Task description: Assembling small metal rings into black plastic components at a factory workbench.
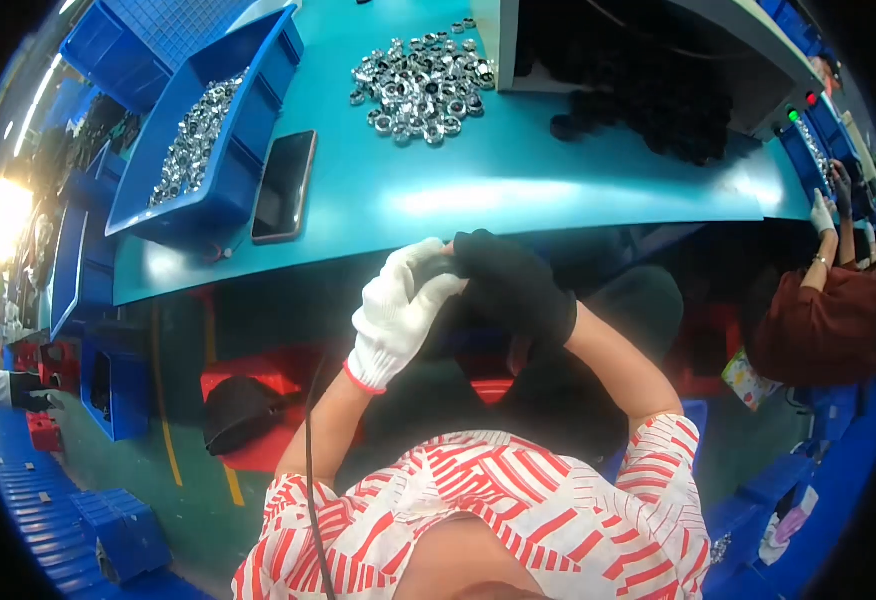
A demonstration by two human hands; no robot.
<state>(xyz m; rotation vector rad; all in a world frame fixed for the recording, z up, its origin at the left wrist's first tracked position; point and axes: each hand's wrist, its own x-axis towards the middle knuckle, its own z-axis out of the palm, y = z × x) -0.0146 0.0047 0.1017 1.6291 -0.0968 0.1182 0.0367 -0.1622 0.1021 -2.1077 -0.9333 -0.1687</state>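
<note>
Rings (198,140), small and silvery, fill a blue bin (233,160) along the left edge of the surface (343,195); I judge them hard and slick. Just right of the bin, by the near edge, lies a dark-screened phone (285,188). Further right, just short of the middle of the near edge, comes my left hand (403,298) in a white knit glove (373,350), the left forearm (320,432) slanting up and inward, thumb and forefinger curved into a narrow pinch against the black glove (543,290). Whether cloth or something small is caught there, I cannot tell. Beyond, toward the far edge, a loose heap of rings (423,90) rests on the surface. My right hand (508,278) wears that black glove, back upward, fingers meeting the left ones, the right forearm (630,370) angling in from the right with the elbow bent. Its fingertips are hidden, so I cannot say how tight its grip is or what it holds. The black cloth looks soft, light and hard to damage, easiest taken by a fingertip or the cuff. Near the far right corner stands a grey housing (507,45), a dark heap (648,115) in its opening; past it, a co-worker (830,315) reaches forward.
</note>
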